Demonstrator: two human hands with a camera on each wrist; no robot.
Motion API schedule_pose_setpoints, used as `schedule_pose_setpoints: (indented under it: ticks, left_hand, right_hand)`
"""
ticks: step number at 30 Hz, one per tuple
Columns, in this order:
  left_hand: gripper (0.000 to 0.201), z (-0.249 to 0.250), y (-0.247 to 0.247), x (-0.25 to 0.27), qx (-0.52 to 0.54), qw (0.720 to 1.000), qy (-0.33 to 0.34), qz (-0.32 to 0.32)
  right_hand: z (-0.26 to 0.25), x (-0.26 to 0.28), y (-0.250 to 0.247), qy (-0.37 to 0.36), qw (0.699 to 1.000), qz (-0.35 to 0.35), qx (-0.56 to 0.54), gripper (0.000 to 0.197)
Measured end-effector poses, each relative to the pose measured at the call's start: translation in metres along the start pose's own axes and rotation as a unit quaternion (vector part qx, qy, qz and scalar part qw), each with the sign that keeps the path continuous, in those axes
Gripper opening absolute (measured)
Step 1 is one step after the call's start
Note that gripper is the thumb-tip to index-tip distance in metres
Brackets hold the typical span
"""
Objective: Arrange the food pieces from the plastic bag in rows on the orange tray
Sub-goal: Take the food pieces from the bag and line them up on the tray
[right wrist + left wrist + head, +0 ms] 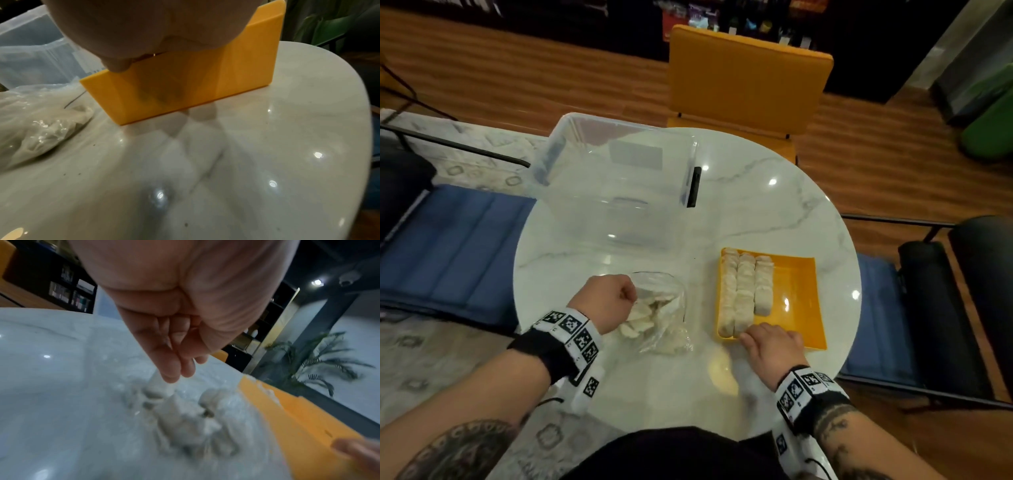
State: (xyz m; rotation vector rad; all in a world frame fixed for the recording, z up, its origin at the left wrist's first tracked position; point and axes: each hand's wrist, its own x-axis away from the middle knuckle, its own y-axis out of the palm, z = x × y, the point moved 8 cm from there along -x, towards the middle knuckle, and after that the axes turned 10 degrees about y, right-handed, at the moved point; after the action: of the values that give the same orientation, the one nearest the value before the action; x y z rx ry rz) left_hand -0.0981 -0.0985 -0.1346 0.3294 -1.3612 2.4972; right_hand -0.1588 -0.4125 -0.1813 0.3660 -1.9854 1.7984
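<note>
The clear plastic bag [671, 325] lies on the white marble table and holds a pile of pale food pieces [643, 308]. My left hand [631, 298] reaches into the bag's mouth. In the left wrist view its fingertips [170, 374] pinch one pale piece [158, 384] standing up out of the pile [185, 421]. The orange tray [798, 291] sits to the right, with three rows of pieces [744, 291] along its left side. My right hand [767, 334] holds the tray's near wall [185, 91], thumb [117, 66] on the rim. Its other fingers show as shadows through the wall.
A large empty clear plastic bin [616, 178] stands at the table's far left. An orange chair [746, 75] is behind the table, and blue cushioned seats [458, 246] flank it. The table edge [852, 308] runs close to the right of the tray.
</note>
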Motion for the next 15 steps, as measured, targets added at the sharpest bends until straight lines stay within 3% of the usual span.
schedule_pose_setpoints:
  ticks: [1, 4, 6, 9, 12, 15]
  left_hand:
    - [0.024, -0.007, 0.009, 0.004, -0.013, 1.0, 0.011, -0.017]
    - [0.061, -0.01, 0.045, 0.007, -0.095, 0.988, 0.104, -0.065]
    - [0.072, -0.007, 0.064, 0.008, -0.173, 0.973, 0.136, -0.074]
    - [0.059, -0.003, 0.074, 0.008, -0.251, 0.956, 0.148, -0.039]
    - [0.041, -0.005, 0.077, 0.006, -0.24, 0.954, 0.177, -0.019]
    - [0.039, -0.012, 0.077, 0.001, -0.203, 0.959, 0.195, -0.029]
  right_hand:
    - [-0.001, -0.001, 0.0, 0.001, 1.0, -0.003, 0.004, 0.045]
    - [-0.001, -0.002, 0.002, 0.008, 1.0, -0.007, 0.011, 0.047]
    - [-0.002, -0.001, 0.002, 0.011, 1.0, -0.007, 0.01, 0.043]
    - [-0.002, -0.002, 0.002, 0.015, 1.0, -0.013, 0.008, 0.043]
    - [-0.002, -0.002, 0.001, 0.015, 1.0, -0.016, 0.005, 0.042]
    - [-0.002, -0.002, 0.002, 0.018, 1.0, -0.019, 0.005, 0.042]
